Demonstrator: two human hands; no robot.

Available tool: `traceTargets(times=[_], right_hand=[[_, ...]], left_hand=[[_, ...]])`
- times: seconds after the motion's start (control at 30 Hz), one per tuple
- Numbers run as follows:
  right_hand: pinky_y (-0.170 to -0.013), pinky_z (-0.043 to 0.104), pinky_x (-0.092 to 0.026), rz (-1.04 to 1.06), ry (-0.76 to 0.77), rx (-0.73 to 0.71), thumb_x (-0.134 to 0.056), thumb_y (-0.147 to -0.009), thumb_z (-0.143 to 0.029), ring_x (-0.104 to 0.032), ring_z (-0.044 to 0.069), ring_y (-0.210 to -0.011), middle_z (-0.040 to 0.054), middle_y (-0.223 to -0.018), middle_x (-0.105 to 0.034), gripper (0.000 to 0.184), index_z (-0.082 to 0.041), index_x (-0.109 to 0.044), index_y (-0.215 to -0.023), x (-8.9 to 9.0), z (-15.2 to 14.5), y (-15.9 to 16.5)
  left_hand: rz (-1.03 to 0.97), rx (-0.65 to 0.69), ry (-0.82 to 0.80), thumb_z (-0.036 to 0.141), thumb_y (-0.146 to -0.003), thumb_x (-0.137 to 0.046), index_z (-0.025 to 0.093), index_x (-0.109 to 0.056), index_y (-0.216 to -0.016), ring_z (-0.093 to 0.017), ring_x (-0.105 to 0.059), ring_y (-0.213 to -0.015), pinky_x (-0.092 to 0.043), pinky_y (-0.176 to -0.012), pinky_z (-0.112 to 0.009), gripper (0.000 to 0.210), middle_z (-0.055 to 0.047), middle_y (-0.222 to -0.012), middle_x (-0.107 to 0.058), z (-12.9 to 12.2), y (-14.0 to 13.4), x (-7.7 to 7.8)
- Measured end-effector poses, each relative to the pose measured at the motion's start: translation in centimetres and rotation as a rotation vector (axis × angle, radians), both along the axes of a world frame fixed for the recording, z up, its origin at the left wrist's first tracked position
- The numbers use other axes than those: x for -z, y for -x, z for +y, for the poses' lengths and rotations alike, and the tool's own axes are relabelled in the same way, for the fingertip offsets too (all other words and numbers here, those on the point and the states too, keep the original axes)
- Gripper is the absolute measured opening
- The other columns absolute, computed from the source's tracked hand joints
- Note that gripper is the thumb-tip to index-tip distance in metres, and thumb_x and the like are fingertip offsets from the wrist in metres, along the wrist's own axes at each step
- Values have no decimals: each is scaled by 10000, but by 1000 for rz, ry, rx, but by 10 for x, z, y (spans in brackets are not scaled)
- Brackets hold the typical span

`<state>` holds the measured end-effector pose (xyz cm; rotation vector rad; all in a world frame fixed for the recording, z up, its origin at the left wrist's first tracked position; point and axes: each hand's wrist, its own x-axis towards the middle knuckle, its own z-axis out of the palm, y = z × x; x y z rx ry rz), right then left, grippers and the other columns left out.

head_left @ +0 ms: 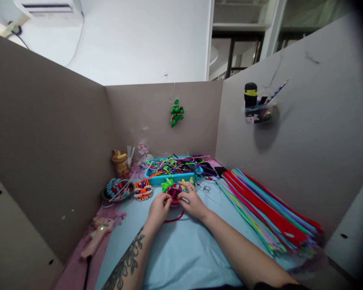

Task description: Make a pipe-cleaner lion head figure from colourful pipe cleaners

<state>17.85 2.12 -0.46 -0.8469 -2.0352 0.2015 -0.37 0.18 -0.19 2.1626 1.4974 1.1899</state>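
A dark pink woven pipe-cleaner piece (174, 191) is between my two hands, low over the cloth. My left hand (159, 207) pinches its left side with thumb and fingertips. My right hand (192, 201) grips the right side, thumb near the front and fingers bent over the top. A loose pink pipe-cleaner end (176, 220) curves down below the piece onto the cloth. Just behind it sit a bright green pipe-cleaner shape (167, 185) and a yellow one (187, 182), partly covered by my right fingers.
A blue tray (169, 179) of loose pipe cleaners stands behind. Bundled pipe cleaners (266, 205) lie right, scissors (204, 188) nearer. Leftward are an orange-and-white woven piece (143, 190), a dark bowl (127, 195) and a pink glue gun (98, 237). Grey panels (163, 121) enclose the table.
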Motion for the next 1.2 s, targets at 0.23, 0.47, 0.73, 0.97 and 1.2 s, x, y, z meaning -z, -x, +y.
traceTargets(times=[0.23,0.47,0.73,0.97,1.2], right_hand=[[-1043,499,-296,20,63,-35,-614,-771,-192,-383,266,-1259,91,-1337,-417,204,-245,-671,-960,2,-4,5],[-1032,422,-346,84,142,-66,-566,-787,-148,-362,244,-1293,88,-1375,-361,116,-203,-656,-833,4,-4,9],[-1052,454,-318,93,177,-86,-555,-766,-119,-413,249,-1254,80,-1360,-385,128,-202,-648,-794,4,-2,6],[-916,397,-451,320,234,-78,-565,-719,-162,-459,231,-1204,120,-1359,-382,353,-224,-529,-1065,1,0,2],[-900,399,-457,319,459,-140,-575,-760,-301,-403,265,-1266,120,-1397,-349,156,-206,-633,-871,6,10,-1]], left_hand=[[-92,-23,-34,274,-827,-461,181,-598,-734,-167,-547,-710,-426,-664,-282,190,-30,-744,-587,2,-2,2],[-117,15,12,267,-797,-493,173,-634,-743,-169,-564,-716,-426,-654,-275,178,-37,-750,-626,1,-1,0],[32,39,24,297,-804,-513,185,-683,-814,-166,-561,-698,-417,-661,-276,203,-39,-726,-632,-3,3,-5],[-48,-13,2,297,-793,-494,174,-625,-735,-147,-506,-609,-381,-593,-253,189,-4,-638,-555,4,6,-2],[-163,100,99,324,-760,-518,158,-606,-701,-126,-462,-575,-356,-555,-236,197,10,-611,-522,3,8,-7]])
